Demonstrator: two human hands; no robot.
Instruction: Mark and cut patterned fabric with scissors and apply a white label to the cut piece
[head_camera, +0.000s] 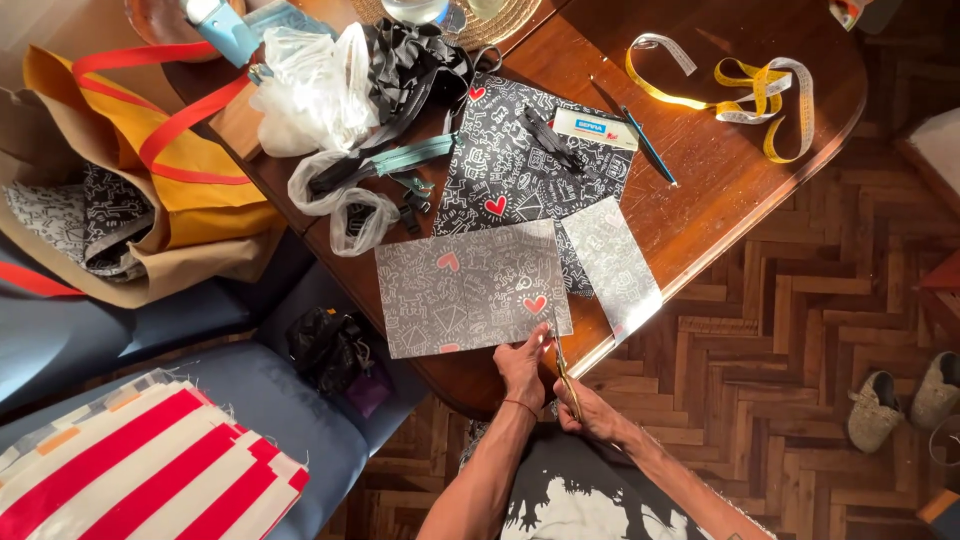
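Observation:
A grey printed fabric sheet (465, 288) with doodles and red hearts lies on the wooden table (720, 180). My left hand (522, 368) pinches the sheet's near edge. My right hand (590, 412) grips scissors (566, 378) whose blades point up into the fabric's near right edge. A narrower strip of the same fabric (612, 262) lies just right of the blades. A darker black printed fabric (530, 165) lies behind both pieces.
A yellow tape measure (760, 95), a blue pen (648, 148) and a small white box (595, 128) lie at the back. Plastic bags and zippers (345, 130) sit left. A paper bag (130, 200), red-striped cloth (150, 470) and shoes (900, 405) surround the table.

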